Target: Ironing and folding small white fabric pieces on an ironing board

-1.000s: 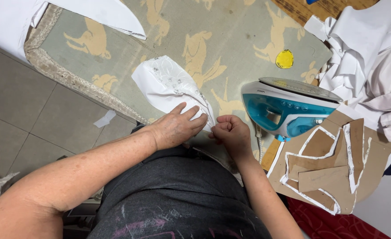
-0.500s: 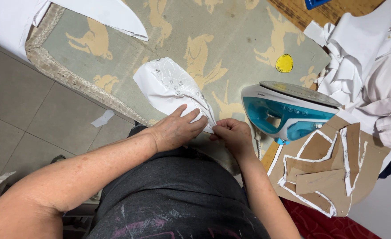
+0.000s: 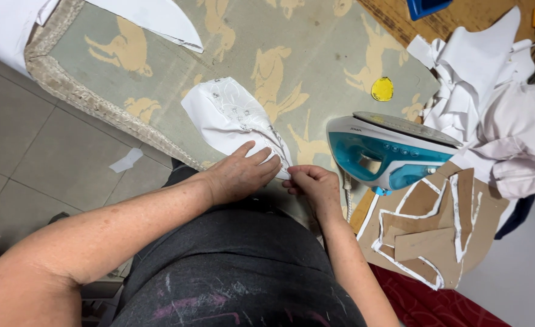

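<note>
White fabric piece [image 3: 231, 118] on ironing board [image 3: 316, 42]

One head-worn camera looks steeply down from close above your left hand [image 3: 238, 175] and right hand [image 3: 314, 186], ironing board [image 3: 316, 54] spreading beyond them.

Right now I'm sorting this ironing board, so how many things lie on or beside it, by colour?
White: 3, the beaded fabric piece, the curved paper piece, the cloth heap
Teal and white: 1, the iron
Yellow: 1, the disc
Brown: 1, the cardboard stack
Total: 6
</note>
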